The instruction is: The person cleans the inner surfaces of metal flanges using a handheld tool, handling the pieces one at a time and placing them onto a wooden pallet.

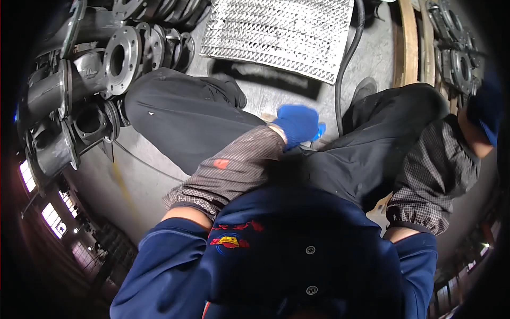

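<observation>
While our left hand (pixel 297 123) curls beside a blue piece (pixel 321 131) between our legs (pixel 180 114), our right hand (pixel 487 110) hovers near the flanges (pixel 456 68); whether either's fingers grip, we can't tell, so mind those rims.

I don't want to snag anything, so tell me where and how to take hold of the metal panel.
I'd take the metal panel by its near edge, coming from the near side: that edge is long and exposed, and the darkness beneath suggests clearance. The right side looks worse, since the black cable runs close alongside.
</observation>
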### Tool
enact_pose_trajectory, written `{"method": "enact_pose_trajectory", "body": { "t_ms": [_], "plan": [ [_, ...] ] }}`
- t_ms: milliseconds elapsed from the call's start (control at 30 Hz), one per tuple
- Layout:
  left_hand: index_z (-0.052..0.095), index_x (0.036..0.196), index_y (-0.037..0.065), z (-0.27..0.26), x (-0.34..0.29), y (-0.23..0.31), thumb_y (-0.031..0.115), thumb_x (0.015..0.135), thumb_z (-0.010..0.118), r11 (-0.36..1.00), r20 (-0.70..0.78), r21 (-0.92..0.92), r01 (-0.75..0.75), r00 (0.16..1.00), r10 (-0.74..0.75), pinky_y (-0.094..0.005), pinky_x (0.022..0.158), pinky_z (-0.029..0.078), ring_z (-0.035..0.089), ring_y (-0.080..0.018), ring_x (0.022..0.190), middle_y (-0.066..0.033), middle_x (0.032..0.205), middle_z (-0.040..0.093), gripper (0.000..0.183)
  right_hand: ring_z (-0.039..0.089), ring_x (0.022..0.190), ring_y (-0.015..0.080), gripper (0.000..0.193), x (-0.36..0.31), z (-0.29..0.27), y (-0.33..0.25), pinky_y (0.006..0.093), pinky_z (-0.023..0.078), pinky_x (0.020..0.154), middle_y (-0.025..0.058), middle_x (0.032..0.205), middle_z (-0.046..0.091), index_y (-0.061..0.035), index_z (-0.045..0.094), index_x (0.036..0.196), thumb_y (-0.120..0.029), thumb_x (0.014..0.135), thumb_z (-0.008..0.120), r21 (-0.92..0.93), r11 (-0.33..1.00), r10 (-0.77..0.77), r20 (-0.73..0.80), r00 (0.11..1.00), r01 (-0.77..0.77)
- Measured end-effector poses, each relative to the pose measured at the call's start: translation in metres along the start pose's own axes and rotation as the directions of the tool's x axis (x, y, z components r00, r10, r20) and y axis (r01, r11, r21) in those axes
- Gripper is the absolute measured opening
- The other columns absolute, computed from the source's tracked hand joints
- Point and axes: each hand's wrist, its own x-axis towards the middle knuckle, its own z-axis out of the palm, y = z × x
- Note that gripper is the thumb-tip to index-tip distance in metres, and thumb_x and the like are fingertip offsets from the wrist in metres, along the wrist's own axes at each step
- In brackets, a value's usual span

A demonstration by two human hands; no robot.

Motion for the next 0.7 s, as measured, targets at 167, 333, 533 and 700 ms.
{"method": "enact_pose_trajectory", "body": {
  "t_ms": [167, 333, 533, 700],
  "plan": [
    [0.067, 0.086, 0.005, 0.075, 0.025, -0.038, 0.053, 0.087, 0.044, 0.939, 0.194, -0.223, -0.261, 0.932, 0.305, -0.0441, 0.070, 0.048, 0.061, -0.0367, 0.072, -0.0214, 0.082, 0.064, 0.054, 0.059, 0.082, 0.0084, 0.042, 0.024, 0.073, 0.024, 0.0170, 0.041, 0.063, 0.0108, 0.114, 0.060, -0.0005, 0.052, 0.125, -0.030, 0.098, 0.039, -0.032, 0.987, 0.162, 0.249, 0.955, -0.159],
    [0.068, 0.085, 0.005, 0.056, 0.025, -0.045, 0.054, 0.087, 0.043, 0.979, 0.234, -0.115, -0.171, 0.953, 0.194, -0.0434, 0.072, 0.048, 0.061, -0.0355, 0.077, -0.0199, 0.085, 0.064, 0.055, 0.057, 0.080, 0.0055, 0.049, 0.065, 0.124, 0.017, 0.0130, 0.037, 0.059, 0.0127, 0.121, 0.058, -0.0005, 0.048, 0.130, -0.036, 0.099, 0.035, 0.085, 0.968, 0.185, 0.398, 0.898, -0.238],
    [0.068, 0.085, 0.006, 0.055, 0.033, -0.058, 0.056, 0.087, 0.042, 0.986, 0.079, -0.064, -0.154, 0.984, 0.158, -0.0425, 0.075, 0.047, 0.061, -0.0340, 0.083, -0.0181, 0.088, 0.065, 0.056, 0.054, 0.062, 0.0048, 0.047, 0.044, 0.163, -0.007, 0.0157, 0.038, 0.054, 0.0129, 0.103, 0.067, -0.0007, 0.053, 0.125, -0.037, 0.099, 0.037, 0.300, 0.937, 0.057, 0.373, 0.926, -0.179],
    [0.069, 0.085, 0.008, 0.011, 0.017, -0.054, 0.054, 0.084, 0.047, 0.964, -0.198, -0.185, -0.189, 0.968, 0.152, -0.0444, 0.071, 0.049, 0.063, -0.0339, 0.080, -0.0176, 0.085, 0.066, 0.050, 0.056, 0.059, 0.0070, 0.044, -0.001, 0.209, -0.011, 0.0182, 0.035, 0.051, 0.0121, 0.097, 0.068, -0.0038, 0.056, 0.121, -0.038, 0.097, 0.040, 0.327, 0.875, 0.107, 0.590, 0.800, -0.358]
  ]
}}
